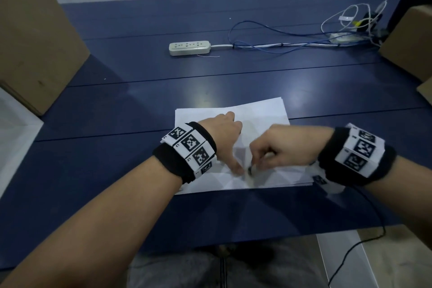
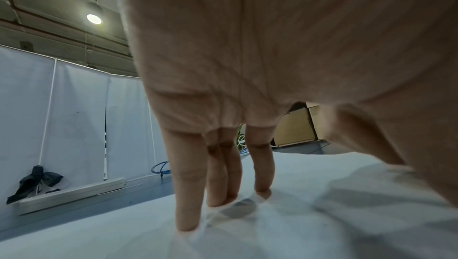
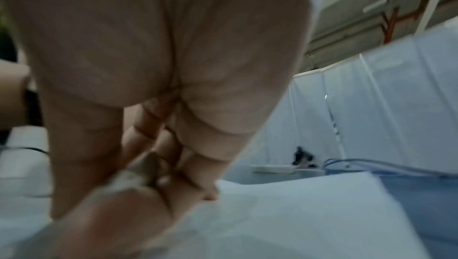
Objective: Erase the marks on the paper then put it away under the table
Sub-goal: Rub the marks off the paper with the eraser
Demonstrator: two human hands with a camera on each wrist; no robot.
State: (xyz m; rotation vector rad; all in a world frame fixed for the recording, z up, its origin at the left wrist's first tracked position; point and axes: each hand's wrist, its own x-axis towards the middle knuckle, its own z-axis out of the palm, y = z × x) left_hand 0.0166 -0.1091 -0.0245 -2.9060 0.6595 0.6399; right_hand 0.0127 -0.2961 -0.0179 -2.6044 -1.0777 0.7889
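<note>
Two hands share this step: the left hand lies on the paper with fingers straight and tips pressing it flat, while the right hand pinches a small eraser, fingers curled tight around it. The sheets sit on the blue desk toward its near edge, at 6 o'clock from the power strip. The eraser tip meets the paper just at 3 o'clock of the left thumb; no marks can be made out under the blur. To rub well, I judge the holding hand should stay close to the eraser so the sheet cannot buckle, and strokes should run away from that hand, short and light. Heavy strokes could crease or tear the top sheet.
</note>
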